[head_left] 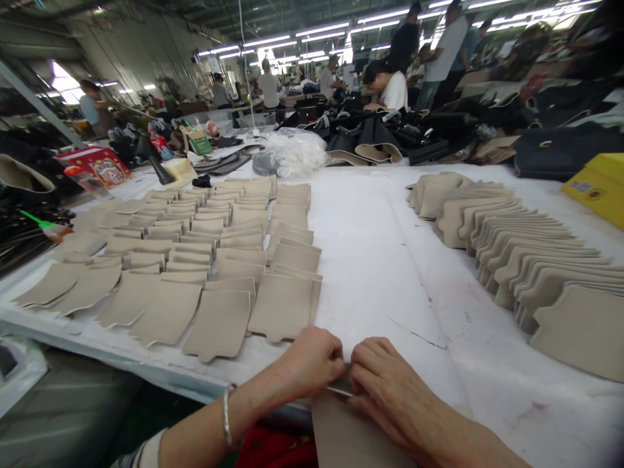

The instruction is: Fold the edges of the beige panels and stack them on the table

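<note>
At the table's front edge, my left hand [319, 357] and my right hand [385, 377] are close together over a beige leather piece [351, 432]. The fingers of both are curled closed on its upper edge, where a narrow pale strip shows between them. The lower part of the piece hangs toward my lap and runs out of view. Just beyond my left hand lie rows of overlapping beige pieces [283, 302]. To the right, a long fanned stack of beige pieces with notched edges [580, 325] rests on the table.
The white table [361, 240] carries a clear plastic bag [297, 153] and dark leather bags [375, 140] at the back. A yellow box [597, 185] stands far right, a red package [97, 166] at the back left. Several people work beyond.
</note>
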The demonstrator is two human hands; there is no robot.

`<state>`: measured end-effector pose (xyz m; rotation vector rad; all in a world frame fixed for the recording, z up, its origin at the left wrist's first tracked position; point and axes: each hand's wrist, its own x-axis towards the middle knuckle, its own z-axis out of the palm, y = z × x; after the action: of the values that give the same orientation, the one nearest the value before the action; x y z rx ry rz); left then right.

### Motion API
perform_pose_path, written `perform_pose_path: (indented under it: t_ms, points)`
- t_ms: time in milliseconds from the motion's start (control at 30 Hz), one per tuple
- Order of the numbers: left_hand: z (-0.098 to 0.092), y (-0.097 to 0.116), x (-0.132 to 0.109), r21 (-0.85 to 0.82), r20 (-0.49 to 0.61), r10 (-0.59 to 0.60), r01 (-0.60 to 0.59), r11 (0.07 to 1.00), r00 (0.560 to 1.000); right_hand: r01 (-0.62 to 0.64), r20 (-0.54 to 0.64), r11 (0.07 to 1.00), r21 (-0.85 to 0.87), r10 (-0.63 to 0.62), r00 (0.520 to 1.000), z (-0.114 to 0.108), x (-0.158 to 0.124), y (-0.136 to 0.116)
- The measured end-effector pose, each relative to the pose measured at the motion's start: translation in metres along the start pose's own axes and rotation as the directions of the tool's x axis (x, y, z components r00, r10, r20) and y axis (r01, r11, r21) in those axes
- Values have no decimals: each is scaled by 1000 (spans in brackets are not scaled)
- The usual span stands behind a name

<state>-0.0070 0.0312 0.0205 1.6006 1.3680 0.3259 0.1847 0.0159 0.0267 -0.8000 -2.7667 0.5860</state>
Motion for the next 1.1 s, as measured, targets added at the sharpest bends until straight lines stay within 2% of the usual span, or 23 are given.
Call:
perform_pose_path:
  t_ms: [67,100,200,267,333,467,600,767,933,1100]
  points:
    - [-14,7,2,40,-1,13,-13,999,1000,30,-1,999,23,-30,1000,-16,-4,-13]
    - [-20,10,2,43,33,29,-30,999,999,56,-5,998,42,-56,998,-25,-5,-18]
    - [-26,17,5,-8,206,104,-105,994,973,49,-15,988,144,-47,999,-44,-3,-27]
    - [-21,14,6,-75,284,145,-129,989,948,-27,-32,972,233,35,999,-42,-1,-25]
    - [-13,6,5,-136,311,158,-120,983,937,-92,-22,946,312,104,994,-29,-3,-18]
    - [-6,-14,-15,-209,265,151,-96,973,952,-153,-33,917,368,177,984,7,-16,-6]
    - [-6,-18,-40,-173,211,129,-93,980,969,-193,-36,893,406,227,973,25,-23,0]
    - [0,-18,-48,19,109,124,-127,992,986,-233,12,903,360,245,969,28,-16,3]
    - [2,-21,-46,50,137,119,-127,991,983,-266,88,903,337,251,964,25,-16,2]
    - [-1,-14,-47,11,177,134,-138,990,975,-281,106,898,338,260,960,21,-16,1]
